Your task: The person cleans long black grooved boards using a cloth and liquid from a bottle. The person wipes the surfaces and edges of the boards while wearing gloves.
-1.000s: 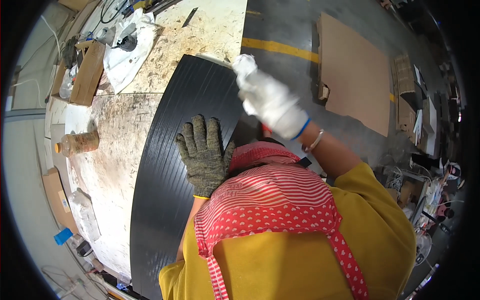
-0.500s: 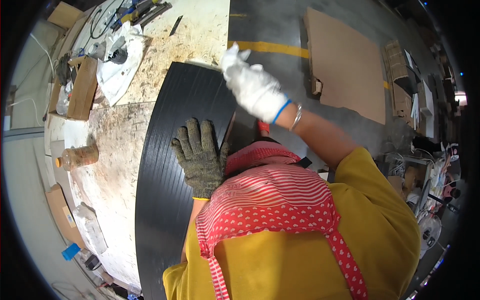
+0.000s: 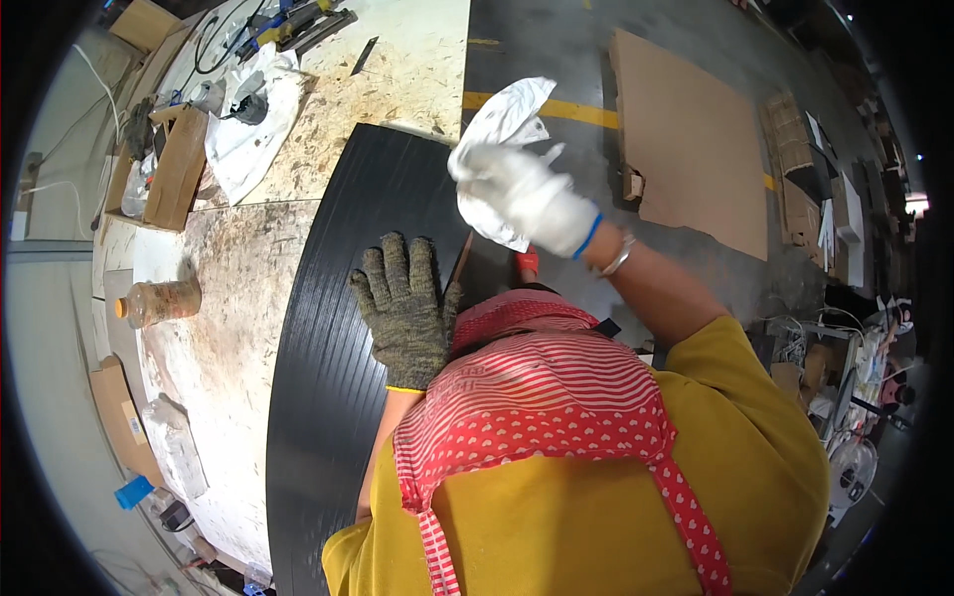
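A worker in a red-and-white patterned apron stands over a long black panel (image 3: 323, 298), finely lined along its length, lying flat on a stained bench (image 3: 238, 268). The left hand (image 3: 405, 318), in a dark knitted glove, rests palm down upon the panel, its fingers spread wide and gripping nothing. The right hand (image 3: 537, 204), white-gloved and blurred, appears to have its fingers closed on a white cloth (image 3: 509, 107) at the panel's far right corner; whether the cloth touches the surface cannot be told. The panel thus lies directly beneath the left fingers and, in this view, to the left of the right ones. It is laid out and steadied, to judge by the flat palm, but with the cloth still in hand the work looks unfinished; how much is left does not show. A capped bottle (image 3: 164, 303) lies left of the panel, and a brown cardboard sheet (image 3: 691, 149) to its right.
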Demonstrator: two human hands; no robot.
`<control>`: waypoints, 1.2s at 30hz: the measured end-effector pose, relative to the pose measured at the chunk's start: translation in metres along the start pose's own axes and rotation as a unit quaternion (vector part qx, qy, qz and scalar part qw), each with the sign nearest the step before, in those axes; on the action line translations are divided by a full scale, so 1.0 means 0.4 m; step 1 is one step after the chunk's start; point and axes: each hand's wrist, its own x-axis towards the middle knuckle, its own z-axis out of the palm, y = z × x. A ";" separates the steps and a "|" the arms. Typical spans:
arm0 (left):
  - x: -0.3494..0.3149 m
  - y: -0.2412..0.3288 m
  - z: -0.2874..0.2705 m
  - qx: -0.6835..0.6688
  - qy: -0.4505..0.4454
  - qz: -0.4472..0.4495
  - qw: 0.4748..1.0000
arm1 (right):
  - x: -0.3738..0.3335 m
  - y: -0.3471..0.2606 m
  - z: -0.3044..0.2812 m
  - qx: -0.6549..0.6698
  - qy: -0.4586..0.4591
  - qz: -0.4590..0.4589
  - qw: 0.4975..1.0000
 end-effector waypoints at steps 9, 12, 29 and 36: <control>0.010 -0.006 0.007 0.003 0.001 0.004 1.000 | 0.026 -0.067 0.004 -0.330 0.077 -0.054 0.939; -0.008 -0.004 -0.005 0.003 -0.008 -0.003 1.000 | 0.039 -0.040 -0.020 -0.061 0.093 0.021 0.994; -0.003 -0.010 0.014 0.000 0.002 0.003 1.000 | 0.032 0.104 0.034 0.267 0.112 0.063 0.955; 0.003 -0.010 0.007 -0.003 -0.002 0.001 1.000 | 0.065 0.063 -0.005 0.195 0.089 0.156 0.964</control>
